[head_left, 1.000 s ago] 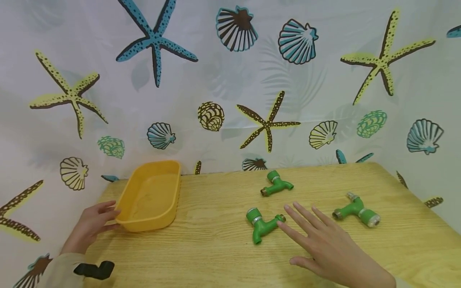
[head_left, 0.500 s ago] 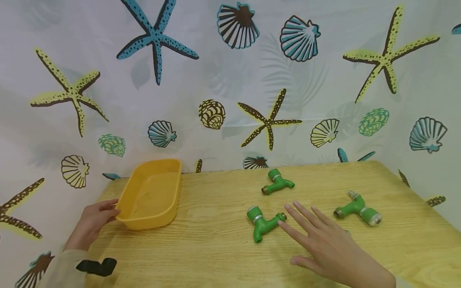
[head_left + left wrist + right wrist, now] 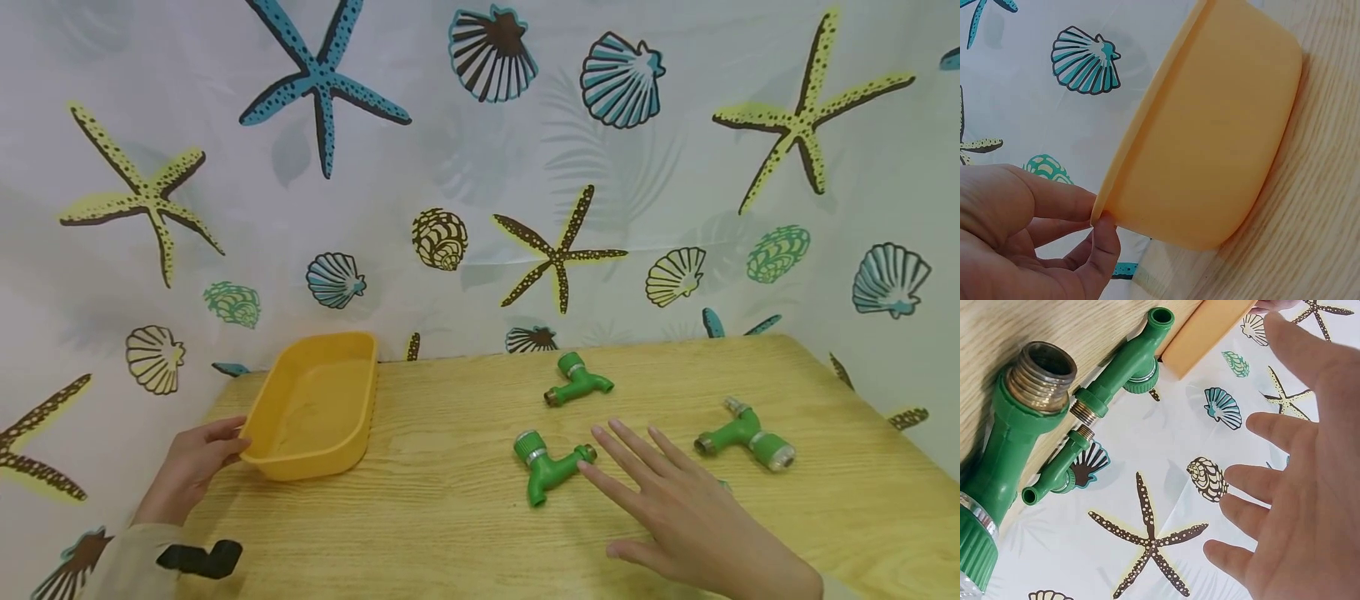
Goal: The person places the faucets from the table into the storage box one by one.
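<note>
A yellow plastic basin (image 3: 315, 467) stands at the left of the wooden table. My left hand (image 3: 191, 467) pinches its near left rim between thumb and fingers, as the left wrist view shows at the basin's edge (image 3: 1110, 181). Held flat over the table, my right hand (image 3: 682, 517) has spread fingers and nothing in its grasp. Its fingertips are nearest a green tap (image 3: 551, 471) with a brass threaded end. Behind lies a second green tap (image 3: 577, 381). To the right of the hand is a third tap (image 3: 742, 435) with a metal nozzle.
The wooden table (image 3: 420, 525) meets a white curtain (image 3: 480, 192) at its back and sides, printed with starfish and shells. A small green bit (image 3: 724, 484) shows just past the right hand's edge, mostly hidden.
My left hand's fingers and thumb have drawn together at the basin's rim. The view has shifted very slightly. The right hand, basin and taps stay where they were.
</note>
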A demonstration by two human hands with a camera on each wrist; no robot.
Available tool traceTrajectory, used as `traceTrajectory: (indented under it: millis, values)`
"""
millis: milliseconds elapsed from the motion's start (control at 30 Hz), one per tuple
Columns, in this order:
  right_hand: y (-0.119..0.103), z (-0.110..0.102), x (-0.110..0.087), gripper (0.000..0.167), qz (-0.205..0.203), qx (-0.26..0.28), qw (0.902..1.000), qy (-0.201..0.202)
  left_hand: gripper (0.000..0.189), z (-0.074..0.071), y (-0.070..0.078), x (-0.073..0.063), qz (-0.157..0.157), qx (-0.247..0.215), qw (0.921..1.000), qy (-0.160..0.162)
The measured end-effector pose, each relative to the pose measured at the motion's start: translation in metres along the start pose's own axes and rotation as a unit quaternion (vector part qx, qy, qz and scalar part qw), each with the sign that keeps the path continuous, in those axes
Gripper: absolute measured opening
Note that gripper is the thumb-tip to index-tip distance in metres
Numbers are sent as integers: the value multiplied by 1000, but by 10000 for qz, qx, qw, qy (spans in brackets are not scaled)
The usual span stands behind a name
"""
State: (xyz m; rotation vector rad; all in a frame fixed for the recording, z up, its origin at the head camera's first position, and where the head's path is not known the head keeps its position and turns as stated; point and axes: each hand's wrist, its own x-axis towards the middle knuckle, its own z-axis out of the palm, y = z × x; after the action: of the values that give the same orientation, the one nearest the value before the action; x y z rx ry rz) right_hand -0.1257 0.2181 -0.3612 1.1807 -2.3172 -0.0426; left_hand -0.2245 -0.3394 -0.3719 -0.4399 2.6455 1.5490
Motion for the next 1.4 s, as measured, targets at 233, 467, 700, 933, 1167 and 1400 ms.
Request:
traceTrajectory:
  millis: [233,467,700,933,1167,1400]
  values:
    - [3,-1,2,83,-32,-97,9999,-14,58,-2,-4,1,9,-130,9999,9]
    - [2,0,0,84,29,-27,10000,-77,59,-1,-6,-2,40,-427,9990,-87]
    - [1,1,-2,83,43,6,9999,-121,61,3,-10,-2,194,-899,9955,-245]
    - [1,3,-2,84,38,8,9999,-138,60,1,-9,-3,155,-823,9961,-265]
    - [2,0,0,84,67,14,10000,-72,61,1,-8,-3,66,-1020,9944,-285]
    - [2,0,-1,85,52,-25,10000,-58,64,2,-6,-3,-95,-1419,9895,-269]
